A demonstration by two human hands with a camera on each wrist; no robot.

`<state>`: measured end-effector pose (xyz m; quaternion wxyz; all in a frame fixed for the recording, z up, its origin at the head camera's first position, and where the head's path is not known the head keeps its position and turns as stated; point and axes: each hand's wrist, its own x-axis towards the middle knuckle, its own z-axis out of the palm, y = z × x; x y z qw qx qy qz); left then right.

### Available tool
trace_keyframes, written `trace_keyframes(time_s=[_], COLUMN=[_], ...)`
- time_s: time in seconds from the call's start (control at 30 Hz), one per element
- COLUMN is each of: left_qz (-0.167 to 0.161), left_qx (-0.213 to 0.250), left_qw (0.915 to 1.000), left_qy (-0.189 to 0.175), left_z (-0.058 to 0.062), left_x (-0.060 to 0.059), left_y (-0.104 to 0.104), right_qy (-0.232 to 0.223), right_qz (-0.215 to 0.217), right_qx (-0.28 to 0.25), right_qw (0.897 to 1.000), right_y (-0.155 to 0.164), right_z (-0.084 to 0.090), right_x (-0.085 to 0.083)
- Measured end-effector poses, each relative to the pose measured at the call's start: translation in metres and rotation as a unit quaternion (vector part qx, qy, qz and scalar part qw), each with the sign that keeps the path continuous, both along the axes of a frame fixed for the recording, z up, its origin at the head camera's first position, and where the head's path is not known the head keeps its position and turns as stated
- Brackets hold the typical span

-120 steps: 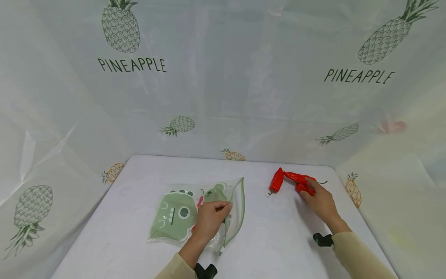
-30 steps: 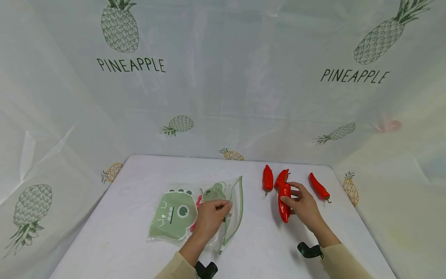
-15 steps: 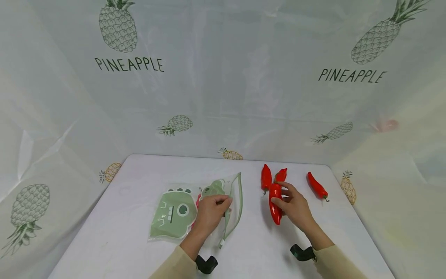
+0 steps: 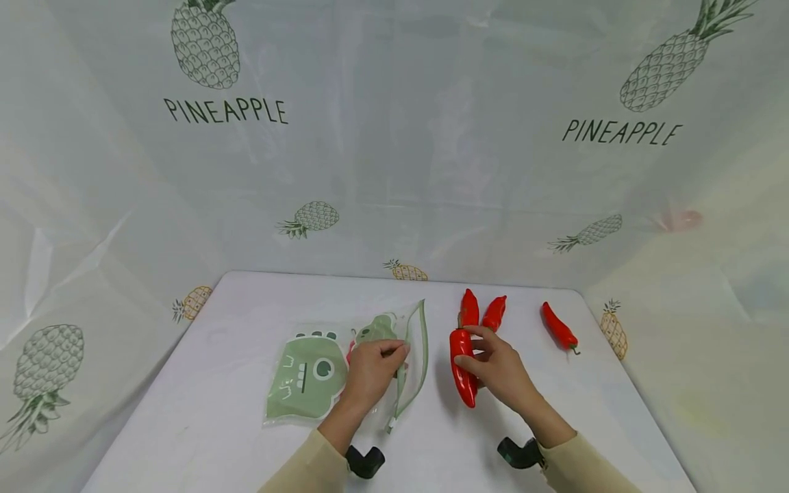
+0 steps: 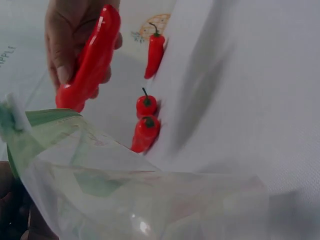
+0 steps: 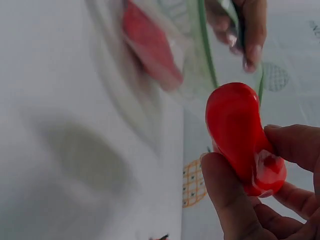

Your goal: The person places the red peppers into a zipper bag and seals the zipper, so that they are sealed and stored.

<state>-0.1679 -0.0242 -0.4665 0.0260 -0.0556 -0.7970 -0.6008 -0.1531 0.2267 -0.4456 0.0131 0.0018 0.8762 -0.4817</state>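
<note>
My left hand (image 4: 370,373) pinches the green-edged mouth of a clear zip bag (image 4: 308,380) printed with a green one-eyed cartoon face. The mouth gapes toward the right, and something red (image 6: 150,45) shows inside through the plastic in the right wrist view. Between thumb and fingers my right hand (image 4: 502,373) grips a red chili pepper (image 4: 461,370), held above the table to the right of the bag. From the left wrist, that pepper (image 5: 95,60) appears just beyond the bag's raised edge. Its stem end points away from me.
Behind the right hand lie two red peppers, one (image 4: 470,308) partly hidden by the held one and another (image 4: 494,313) beside it. A third pepper (image 4: 558,327) rests farther right. A pineapple-printed curtain (image 4: 431,150) encloses the white table (image 4: 203,411) at its back and sides.
My right hand has picked a pepper from the group at the right and carried it left toward the bag. The left hand keeps its pinch, and the bag's mouth has lifted slightly.
</note>
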Motion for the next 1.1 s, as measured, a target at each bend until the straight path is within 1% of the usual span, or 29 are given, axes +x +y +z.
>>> trace_keyframes(time_s=[0.13, 0.23, 0.37, 0.47, 0.57, 0.73, 0.83, 0.97, 1.1], left_qz=[0.004, 0.011, 0.009, 0.002, -0.002, -0.002, -0.001, -0.007, -0.016], left_qx=[-0.007, -0.024, -0.039, -0.037, -0.032, -0.037, -0.040, -0.034, -0.024], left_qw=[0.9999, 0.9995, 0.9988, 0.9990, 0.9993, 0.9990, 0.9989, 0.9992, 0.9992], left_qy=[0.006, 0.015, 0.027, 0.026, 0.018, 0.023, 0.025, 0.021, 0.026], left_z=[0.000, -0.001, -0.002, -0.002, -0.002, -0.001, 0.000, 0.001, 0.003], left_x=[0.001, 0.002, 0.004, 0.004, 0.005, 0.007, 0.009, 0.013, 0.016], left_y=[0.002, 0.003, 0.004, 0.004, 0.005, 0.006, 0.007, 0.009, 0.012], right_qy=[-0.007, -0.011, -0.018, -0.028, -0.043, -0.061, -0.070, -0.077, -0.067], right_qz=[0.017, 0.036, 0.055, 0.064, 0.077, 0.093, 0.089, 0.067, 0.043], right_qx=[-0.009, -0.020, -0.030, -0.032, -0.030, -0.026, -0.028, -0.031, -0.027], right_qw=[1.000, 0.999, 0.998, 0.997, 0.996, 0.993, 0.993, 0.994, 0.996], right_y=[-0.016, -0.026, -0.036, -0.041, -0.044, -0.049, -0.051, -0.053, -0.056], right_z=[0.006, 0.011, 0.017, 0.020, 0.023, 0.026, 0.028, 0.029, 0.026], right_x=[0.004, 0.005, 0.005, 0.003, 0.000, -0.007, -0.011, -0.015, -0.018])
